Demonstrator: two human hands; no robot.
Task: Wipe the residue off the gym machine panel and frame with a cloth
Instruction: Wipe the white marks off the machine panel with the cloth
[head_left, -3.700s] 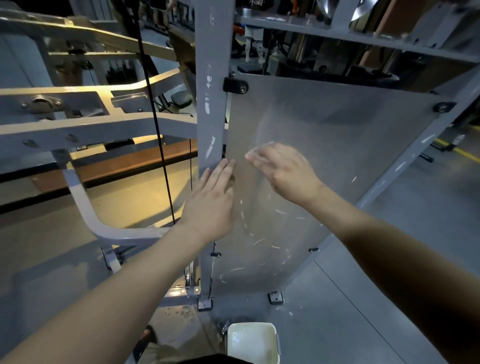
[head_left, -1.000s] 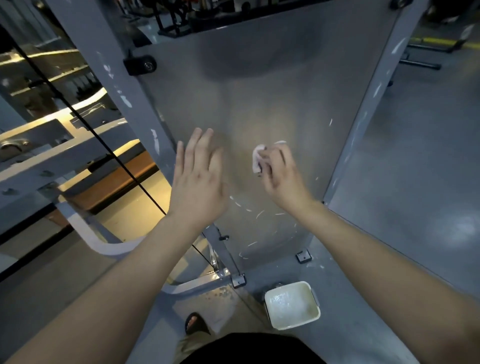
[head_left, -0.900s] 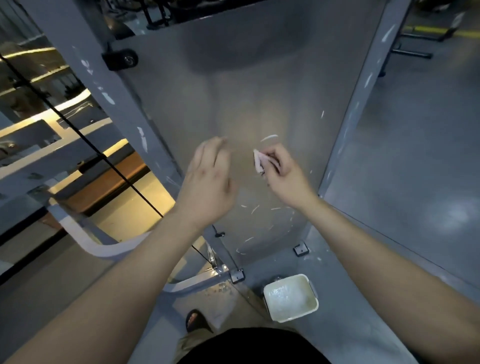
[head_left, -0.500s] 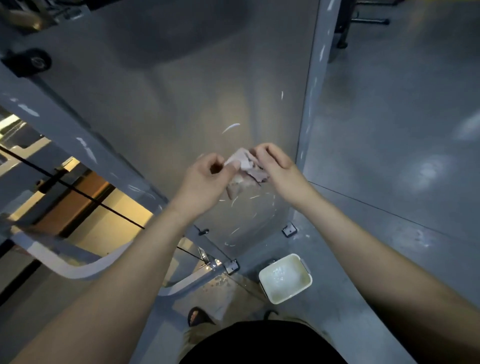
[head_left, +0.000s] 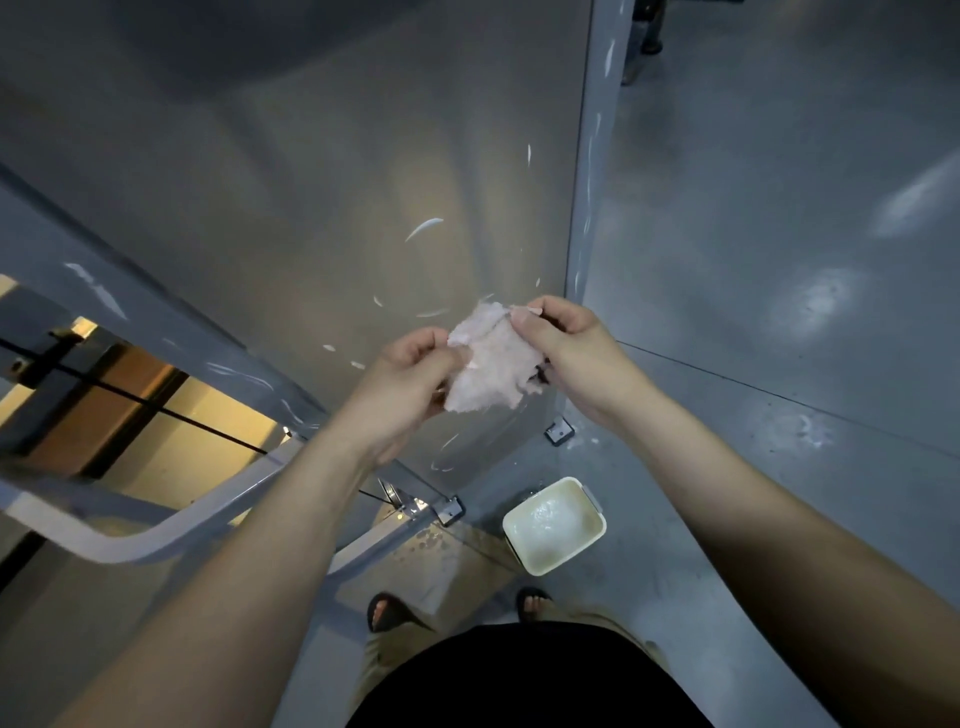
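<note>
While the cloth (head_left: 493, 364) is hanging between them, the left hand (head_left: 405, 384) and right hand (head_left: 571, 353) are each pinching an edge, probably opening it out to find a clean face. White streaks (head_left: 424, 228) are showing on the panel (head_left: 311, 182) just above both hands, and a tub (head_left: 570, 554) is sitting below.
</note>
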